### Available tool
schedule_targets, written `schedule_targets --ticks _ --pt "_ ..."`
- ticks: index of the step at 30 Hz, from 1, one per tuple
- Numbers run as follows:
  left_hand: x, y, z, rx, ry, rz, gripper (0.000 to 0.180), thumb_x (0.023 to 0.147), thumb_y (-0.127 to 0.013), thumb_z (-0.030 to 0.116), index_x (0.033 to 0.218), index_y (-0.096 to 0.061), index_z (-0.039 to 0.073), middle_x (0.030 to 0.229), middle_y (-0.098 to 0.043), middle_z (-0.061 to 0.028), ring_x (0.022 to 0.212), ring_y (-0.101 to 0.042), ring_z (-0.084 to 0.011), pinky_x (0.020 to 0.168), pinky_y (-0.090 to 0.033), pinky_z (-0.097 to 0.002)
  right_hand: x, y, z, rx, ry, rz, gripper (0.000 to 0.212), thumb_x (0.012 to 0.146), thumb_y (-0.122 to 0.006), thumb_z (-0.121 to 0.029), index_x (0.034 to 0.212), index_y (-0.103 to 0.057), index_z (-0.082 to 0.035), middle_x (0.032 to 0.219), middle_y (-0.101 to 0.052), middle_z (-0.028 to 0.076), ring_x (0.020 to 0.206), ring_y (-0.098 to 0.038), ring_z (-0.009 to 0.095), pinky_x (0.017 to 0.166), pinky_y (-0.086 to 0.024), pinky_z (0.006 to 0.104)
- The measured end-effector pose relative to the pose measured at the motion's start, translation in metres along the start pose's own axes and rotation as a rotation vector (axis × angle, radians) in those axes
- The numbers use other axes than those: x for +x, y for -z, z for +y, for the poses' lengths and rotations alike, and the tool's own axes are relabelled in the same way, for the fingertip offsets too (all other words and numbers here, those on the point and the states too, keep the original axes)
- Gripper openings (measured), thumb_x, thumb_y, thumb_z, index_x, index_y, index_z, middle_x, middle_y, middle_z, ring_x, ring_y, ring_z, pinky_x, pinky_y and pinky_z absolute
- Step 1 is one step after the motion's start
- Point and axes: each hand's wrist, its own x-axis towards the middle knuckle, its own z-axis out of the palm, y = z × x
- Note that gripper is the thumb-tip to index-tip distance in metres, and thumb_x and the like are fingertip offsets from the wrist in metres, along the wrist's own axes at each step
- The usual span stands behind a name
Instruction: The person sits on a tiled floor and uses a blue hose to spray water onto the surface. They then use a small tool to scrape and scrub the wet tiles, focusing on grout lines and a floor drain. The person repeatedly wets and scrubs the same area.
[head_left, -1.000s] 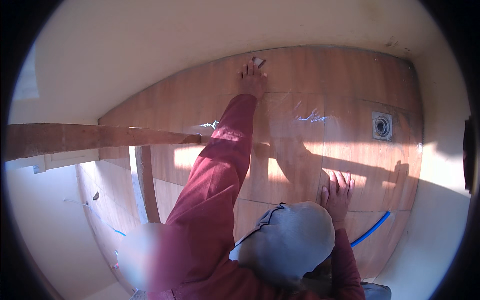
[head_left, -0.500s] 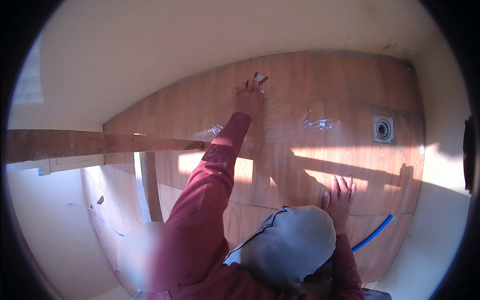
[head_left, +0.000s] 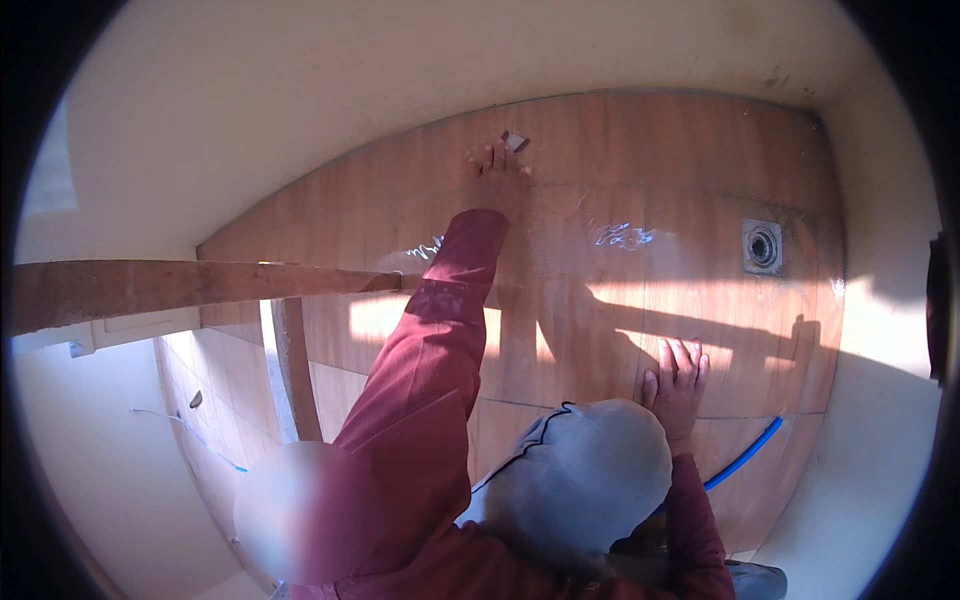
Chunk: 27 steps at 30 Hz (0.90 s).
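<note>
My left hand (head_left: 498, 180) reaches far across the brown wood-look tiled floor (head_left: 690, 160), its fingers spread flat. At its fingertips is a small flat piece (head_left: 515, 141), pale in the middle with dark reddish edges; I cannot tell whether the fingers press on it. My right hand (head_left: 677, 385) rests palm down on the tiles nearer to me. Its fingers are stretched out, with nothing in them. A grey, cloth-covered rounded form (head_left: 590, 480) with a dark cord is between my maroon-sleeved arms.
A square floor drain (head_left: 762, 247) is at the right. A blue tube (head_left: 745, 455) lies right of my right forearm. At the left, a wooden beam (head_left: 200, 288) and an upright wooden post (head_left: 295, 370) stand close to my left arm. A pale wall (head_left: 330, 90) borders the far side.
The whole view has shifted slightly, so the floor and drain appear a little higher. Both hands keep nearly the same places on the floor.
</note>
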Motion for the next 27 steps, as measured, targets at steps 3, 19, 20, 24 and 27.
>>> schedule_targets --ticks 3,19,20,24,27 --pt "-0.038 -0.020 0.013 0.014 -0.061 0.061 0.064 0.107 -0.039 0.040 0.157 -0.037 0.000 0.167 -0.032 -0.0181 0.154 -0.032 -0.0332 0.123 -0.023 -0.0610 0.006 -0.008 0.005 0.008 -0.010 0.044 0.054 0.100 -0.057 -0.028 0.149 -0.047 -0.008 0.150 -0.044 0.014 0.150 -0.031 0.040 0.127 -0.020 0.0569" --pt "-0.012 -0.011 0.027 0.033 0.095 0.014 0.069 0.108 -0.036 0.047 0.159 -0.034 0.001 0.170 -0.027 -0.0152 0.157 -0.025 -0.0315 0.124 -0.019 -0.0601 0.000 -0.003 0.002 -0.018 0.005 0.012 0.055 0.098 -0.061 -0.028 0.147 -0.049 -0.006 0.149 -0.045 0.014 0.150 -0.032 0.040 0.126 -0.022 0.0575" --pt "-0.026 -0.015 0.031 0.011 0.065 0.025 0.069 0.108 -0.035 0.047 0.159 -0.034 0.000 0.169 -0.027 -0.0159 0.157 -0.026 -0.0316 0.124 -0.018 -0.0612 -0.003 -0.004 0.002 -0.011 0.001 0.005 0.055 0.098 -0.061 -0.027 0.147 -0.049 -0.006 0.149 -0.045 0.014 0.150 -0.032 0.040 0.126 -0.022 0.0575" --pt "-0.051 -0.024 0.023 -0.077 0.014 0.061 0.070 0.108 -0.034 0.047 0.159 -0.034 -0.001 0.169 -0.027 -0.0188 0.156 -0.027 -0.0324 0.124 -0.016 -0.0616 -0.001 -0.003 0.000 0.016 -0.006 0.058 0.055 0.098 -0.059 -0.026 0.148 -0.049 -0.007 0.148 -0.046 0.014 0.150 -0.033 0.040 0.126 -0.021 0.0572" --pt "-0.009 -0.004 0.015 -0.031 0.095 0.009 0.071 0.109 -0.033 0.047 0.160 -0.030 -0.002 0.170 -0.023 -0.0182 0.158 -0.024 -0.0313 0.125 -0.017 -0.0583 0.005 0.001 -0.003 0.003 0.005 0.049 0.054 0.099 -0.058 -0.026 0.148 -0.049 -0.007 0.146 -0.047 0.014 0.148 -0.035 0.040 0.126 -0.023 0.0569"
